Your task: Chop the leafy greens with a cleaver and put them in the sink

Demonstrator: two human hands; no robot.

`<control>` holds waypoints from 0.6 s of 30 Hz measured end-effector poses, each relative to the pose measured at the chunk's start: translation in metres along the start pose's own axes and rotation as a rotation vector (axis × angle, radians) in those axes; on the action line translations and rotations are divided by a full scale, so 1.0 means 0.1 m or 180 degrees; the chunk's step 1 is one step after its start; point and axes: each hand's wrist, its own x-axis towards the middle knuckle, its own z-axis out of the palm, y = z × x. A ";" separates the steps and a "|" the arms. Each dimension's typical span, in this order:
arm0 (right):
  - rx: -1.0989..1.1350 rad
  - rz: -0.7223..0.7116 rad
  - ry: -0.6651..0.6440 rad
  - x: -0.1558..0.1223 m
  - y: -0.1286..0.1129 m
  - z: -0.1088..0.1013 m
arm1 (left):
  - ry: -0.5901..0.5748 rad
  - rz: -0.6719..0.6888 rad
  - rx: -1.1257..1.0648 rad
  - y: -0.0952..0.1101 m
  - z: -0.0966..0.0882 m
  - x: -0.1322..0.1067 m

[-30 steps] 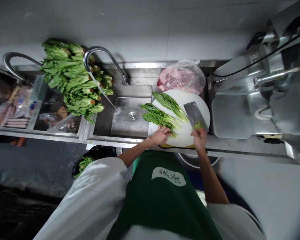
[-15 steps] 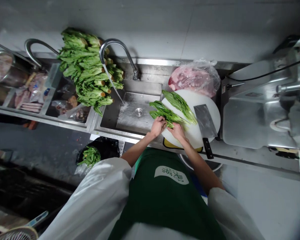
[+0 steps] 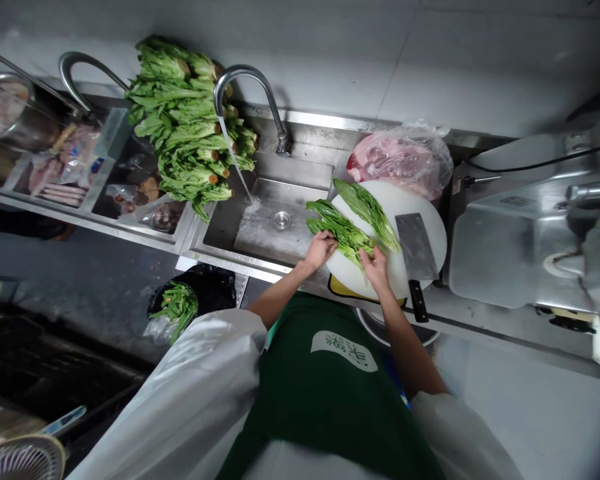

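Observation:
Two bunches of leafy greens lie on a round white cutting board beside the sink. My left hand is closed on the stem end of the nearer bunch at the board's left edge. My right hand grips the stem end of the greens a little further right. A cleaver lies flat on the board to the right of my right hand, its black handle pointing toward me; neither hand touches it.
Water runs from the tap into the steel sink. A big pile of greens is stacked left of it. Bagged meat sits behind the board. A bin with green trimmings stands on the floor. A steel machine is at right.
My right hand let go of the cleaver, which now lies on the board, and moved left onto the greens. The view shifted so everything sits further right.

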 end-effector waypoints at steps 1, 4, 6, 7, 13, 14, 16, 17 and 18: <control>0.0226 0.0050 0.0100 -0.03 0.01 -0.04 | 0.0010 0.0016 0.0039 0.00 0.01 0.00; 0.0960 0.0019 0.0439 -0.13 0.03 -0.14 | 0.0039 0.0032 0.0158 0.02 0.01 0.00; 0.1346 -0.0060 0.0633 -0.17 0.03 -0.20 | 0.0035 0.0028 0.0198 0.03 0.00 0.01; 0.1494 -0.0087 0.0720 -0.18 0.02 -0.23 | 0.0021 0.0030 0.0211 0.04 -0.01 0.01; 0.2076 -0.0236 0.1161 -0.27 -0.10 -0.45 | -0.0058 0.0023 0.0388 0.10 -0.05 0.03; 0.2146 -0.0287 0.1265 -0.29 -0.11 -0.52 | -0.0066 0.0013 0.0399 0.10 -0.06 0.03; 0.2236 -0.0391 0.1486 -0.32 -0.14 -0.65 | -0.0083 -0.0014 0.0406 0.10 -0.08 0.03; 0.2256 -0.0427 0.1571 -0.32 -0.14 -0.72 | -0.0097 -0.0033 0.0414 0.11 -0.10 0.03; 0.2272 -0.0444 0.1616 -0.32 -0.14 -0.78 | -0.0105 -0.0059 0.0428 0.12 -0.11 0.02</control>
